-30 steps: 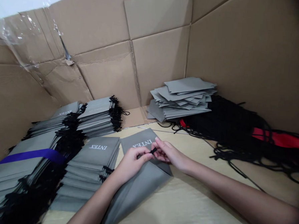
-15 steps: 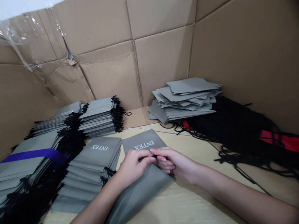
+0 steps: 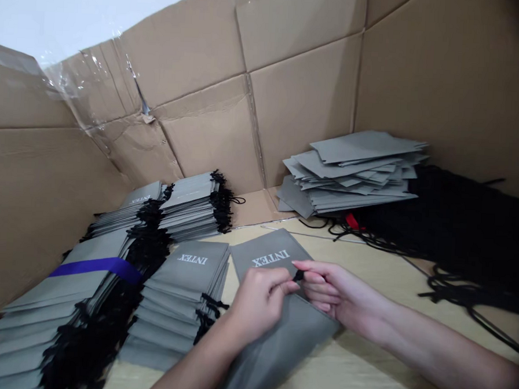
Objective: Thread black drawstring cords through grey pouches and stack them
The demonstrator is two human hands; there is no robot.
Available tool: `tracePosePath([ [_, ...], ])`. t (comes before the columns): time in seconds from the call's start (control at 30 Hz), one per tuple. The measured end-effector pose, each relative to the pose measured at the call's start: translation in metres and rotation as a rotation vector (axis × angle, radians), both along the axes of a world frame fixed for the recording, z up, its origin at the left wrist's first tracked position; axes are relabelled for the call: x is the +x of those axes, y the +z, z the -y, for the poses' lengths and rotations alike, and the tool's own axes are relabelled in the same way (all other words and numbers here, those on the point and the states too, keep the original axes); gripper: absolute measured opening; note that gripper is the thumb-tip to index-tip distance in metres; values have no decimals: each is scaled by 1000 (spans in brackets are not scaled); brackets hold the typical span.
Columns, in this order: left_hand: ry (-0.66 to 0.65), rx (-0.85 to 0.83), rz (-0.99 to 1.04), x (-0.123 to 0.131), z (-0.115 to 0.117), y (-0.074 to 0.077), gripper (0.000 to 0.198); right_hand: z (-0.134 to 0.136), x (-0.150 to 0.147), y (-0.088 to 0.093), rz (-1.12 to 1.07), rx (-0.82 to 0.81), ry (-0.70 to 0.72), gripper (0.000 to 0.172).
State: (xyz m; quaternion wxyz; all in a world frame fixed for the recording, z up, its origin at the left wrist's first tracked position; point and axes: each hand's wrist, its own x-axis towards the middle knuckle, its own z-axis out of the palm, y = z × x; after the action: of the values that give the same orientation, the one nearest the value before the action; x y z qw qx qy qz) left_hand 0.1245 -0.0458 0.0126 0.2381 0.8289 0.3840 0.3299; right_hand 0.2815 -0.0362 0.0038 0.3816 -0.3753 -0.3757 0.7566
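Note:
My left hand and my right hand meet near the middle, both closed in a pinch on a small knot of black cord. Beneath them lies a grey pouch, its lower part running towards the front edge. Another grey pouch with white INTEX lettering lies flat just behind my hands. To the left of my left hand, a fanned pile of grey INTEX pouches shows black cord ends along its right side.
Finished-looking stacks of grey pouches with black cords stand at the back left; one stack has a purple band. Loose grey pouches are piled at the back right beside a heap of black cords. Cardboard walls surround the table.
The view has shifted, so things appear farther right. Both hands remain together at the cord, with the black knot now showing more plainly between their fingers.

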Motion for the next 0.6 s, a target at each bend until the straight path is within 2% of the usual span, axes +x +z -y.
tracePosePath([
  [0.17,-1,-202,72,-5,-8,-6,29,-8,2,-16,329,417,-63,44],
  [0.27,-8,-272,85,-7,-12,-8,30,-12,3,-19,441,526,3,44],
  [0.4,-4,-248,49,-8,-12,-7,25,-11,-2,-18,403,441,109,39],
  [0.5,-17,-270,57,-8,-11,-5,23,-8,-7,-16,323,337,89,37],
  [0.6,-59,-288,165,-6,-9,-2,21,0,-8,-12,267,275,43,34],
])
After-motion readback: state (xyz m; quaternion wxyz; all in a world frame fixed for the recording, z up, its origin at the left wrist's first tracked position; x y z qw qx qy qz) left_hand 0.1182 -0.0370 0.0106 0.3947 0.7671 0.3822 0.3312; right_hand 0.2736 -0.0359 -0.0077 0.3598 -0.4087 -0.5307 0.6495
